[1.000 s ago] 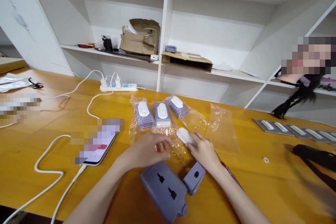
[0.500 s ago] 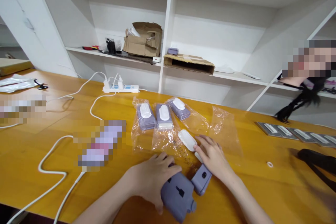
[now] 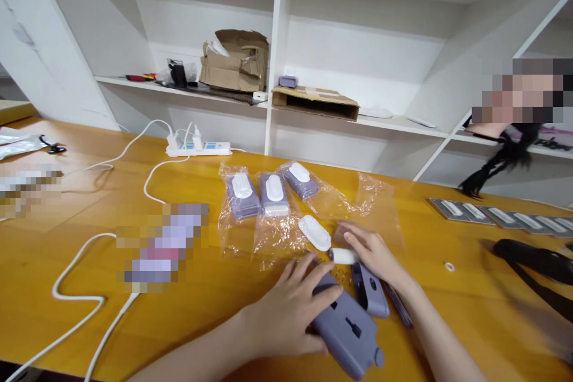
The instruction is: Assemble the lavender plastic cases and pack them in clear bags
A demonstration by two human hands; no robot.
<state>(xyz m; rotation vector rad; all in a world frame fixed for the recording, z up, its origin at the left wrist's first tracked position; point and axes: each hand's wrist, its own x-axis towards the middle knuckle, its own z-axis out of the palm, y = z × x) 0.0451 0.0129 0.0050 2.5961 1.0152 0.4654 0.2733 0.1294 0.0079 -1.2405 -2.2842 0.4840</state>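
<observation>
My left hand (image 3: 295, 304) grips a large purple-grey plastic housing (image 3: 344, 328), fingers over its top and thumb along its near side. The housing lies slanted and shows a dark brush-shaped cutout. My right hand (image 3: 376, 256) lies low over the table, fingers stretched out, beside a white cylinder (image 3: 344, 256) and a smaller purple-grey plastic part (image 3: 370, 290). Whether its palm touches them is hidden. A thin dark-purple piece (image 3: 400, 304) shows beside the right wrist. Just beyond the hands lies a white oval bristled pad (image 3: 315, 233). Thin wire coils (image 3: 342, 274) show between the hands.
Several purple units with white oval pads (image 3: 274, 188) lie in clear bags behind. A blurred-out device (image 3: 170, 245) with a white cable is left. A power strip (image 3: 201, 148) stands at the back, grey plates (image 3: 461, 210) and a small white ring (image 3: 449, 267) right. Another person is at far right.
My left hand has moved right with the large housing. The smaller purple part has shifted right and turned, and the white cylinder shows more fully. The view has swung slightly right.
</observation>
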